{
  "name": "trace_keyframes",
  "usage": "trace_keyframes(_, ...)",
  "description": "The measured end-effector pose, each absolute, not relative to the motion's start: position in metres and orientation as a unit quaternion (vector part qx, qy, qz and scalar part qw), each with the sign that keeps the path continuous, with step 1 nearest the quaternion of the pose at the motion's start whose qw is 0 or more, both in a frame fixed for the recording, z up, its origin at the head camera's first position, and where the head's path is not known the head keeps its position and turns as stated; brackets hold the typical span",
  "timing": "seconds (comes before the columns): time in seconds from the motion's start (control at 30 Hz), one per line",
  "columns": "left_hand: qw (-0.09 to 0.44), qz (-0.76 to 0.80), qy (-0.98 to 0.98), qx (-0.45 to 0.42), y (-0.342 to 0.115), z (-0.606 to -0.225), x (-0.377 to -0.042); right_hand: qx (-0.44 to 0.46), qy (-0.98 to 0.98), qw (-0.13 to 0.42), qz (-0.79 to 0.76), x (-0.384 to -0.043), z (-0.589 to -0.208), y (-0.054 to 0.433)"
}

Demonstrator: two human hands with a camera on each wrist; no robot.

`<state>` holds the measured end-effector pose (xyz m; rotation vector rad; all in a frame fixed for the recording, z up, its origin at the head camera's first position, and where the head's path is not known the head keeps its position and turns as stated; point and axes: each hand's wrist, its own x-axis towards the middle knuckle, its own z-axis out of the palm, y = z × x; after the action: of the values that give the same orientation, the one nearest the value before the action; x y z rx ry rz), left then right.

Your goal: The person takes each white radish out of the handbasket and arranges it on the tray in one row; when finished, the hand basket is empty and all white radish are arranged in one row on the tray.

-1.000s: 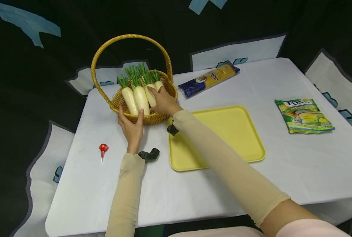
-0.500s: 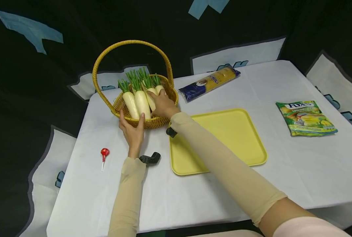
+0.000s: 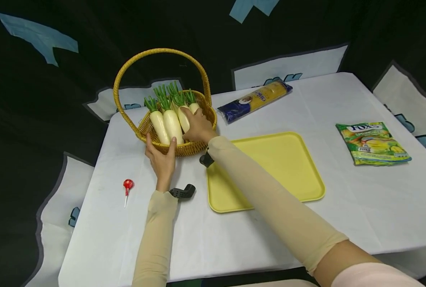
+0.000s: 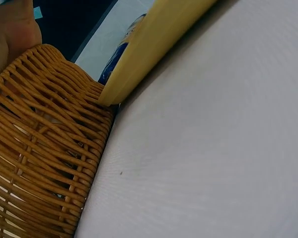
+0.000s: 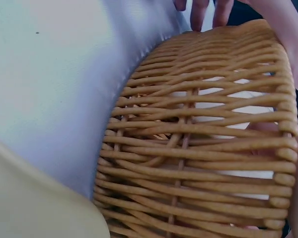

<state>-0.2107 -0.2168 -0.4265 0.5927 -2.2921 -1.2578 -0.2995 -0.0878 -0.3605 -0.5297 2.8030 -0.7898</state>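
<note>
Several white radishes (image 3: 171,124) with green stem tops lean together in a yellow-brown wicker basket (image 3: 195,149) at the table's left rear. My left hand (image 3: 161,162) grips the basket's front rim, thumb at the inner side and fingers against the outer wall. In the right wrist view those fingers (image 5: 201,12) touch the weave. Reaching over the rim, my right hand (image 3: 200,128) holds a radish (image 3: 184,120) on the right of the bunch. The basket wall hides much of its grip in the right wrist view (image 5: 203,134).
A yellow tray (image 3: 281,167) lies right of the basket, under my right forearm. Behind it is a pasta packet (image 3: 256,100). A green Fox's candy bag (image 3: 374,144) lies far right, and a red lollipop (image 3: 128,185) at left. The tall basket handle (image 3: 162,51) arches above.
The head view has shifted slightly, so the scene sits a little lower. Both hands keep nearly the same places at the basket and radish.
</note>
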Motion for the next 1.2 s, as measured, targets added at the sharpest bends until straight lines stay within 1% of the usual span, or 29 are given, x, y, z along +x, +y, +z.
trace_keyframes(0.43,0.243,-0.435,-0.841,0.212,-0.219,-0.426,-0.211,-0.177,0.876,0.138,-0.426,-0.303,-0.351,-0.076)
trace_keyframes(0.5,0.242,-0.434,-0.841,0.214,-0.219,-0.426,-0.211,-0.167,0.851,0.157,-0.472,-0.305,-0.350,-0.074)
trace_keyframes(0.67,0.234,-0.438,-0.840,0.219,-0.220,-0.427,-0.212,-0.135,0.763,0.227,-0.590,-0.306,-0.347,-0.067)
trace_keyframes(0.73,0.231,-0.440,-0.839,0.219,-0.219,-0.428,-0.211,-0.131,0.740,0.240,-0.614,-0.307,-0.346,-0.064)
trace_keyframes(0.97,0.229,-0.451,-0.836,0.214,-0.216,-0.429,-0.211,-0.136,0.688,0.248,-0.668,-0.308,-0.349,-0.046)
trace_keyframes(1.2,0.231,-0.456,-0.831,0.220,-0.218,-0.428,-0.212,-0.155,0.624,0.267,-0.718,-0.291,-0.357,-0.025)
